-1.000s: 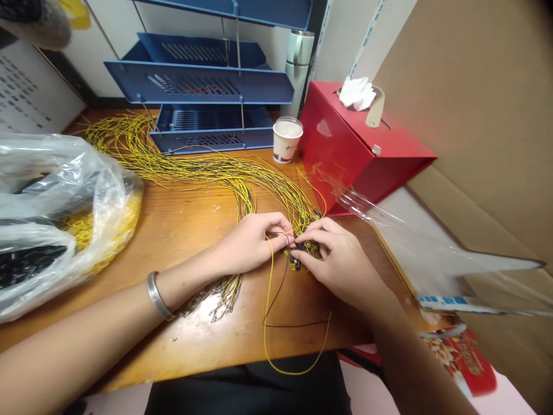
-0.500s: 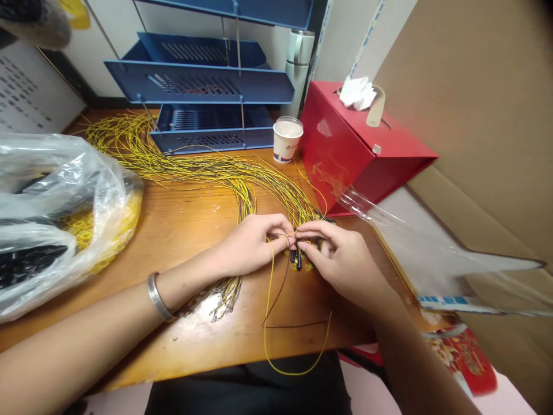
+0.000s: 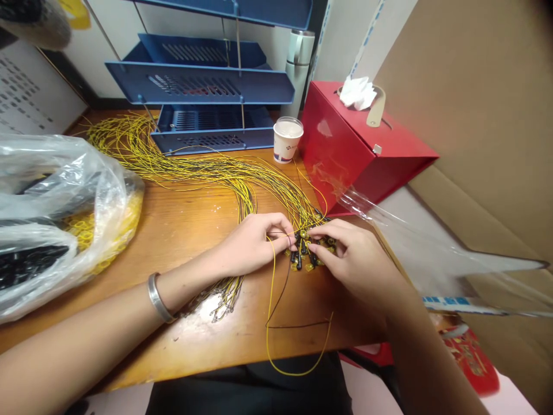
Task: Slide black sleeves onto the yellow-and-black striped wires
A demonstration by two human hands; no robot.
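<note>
My left hand [image 3: 254, 242] pinches the end of a yellow wire [image 3: 271, 300] that loops down over the table's front edge, with a thin dark wire [image 3: 283, 291] beside it. My right hand [image 3: 354, 259] is closed just to the right, fingertips pinching among a small heap of black and yellow connector pieces [image 3: 305, 256] on the wooden table [image 3: 190, 225]. The fingertips of both hands nearly meet. A big bundle of yellow wires [image 3: 207, 170] sweeps from the back left to the hands. A metal bracelet [image 3: 156, 297] sits on my left wrist.
A clear plastic bag [image 3: 56, 213] with yellow and black parts lies at the left. Blue stacked trays [image 3: 207, 86] stand at the back, a paper cup [image 3: 287, 139] and a red tissue box [image 3: 358, 144] to their right. Cardboard [image 3: 475, 115] and clear film [image 3: 410, 230] fill the right.
My right hand has shifted slightly right and back, uncovering more of the connector heap. The yellow wire's loop has swung a little. My left hand has stayed put.
</note>
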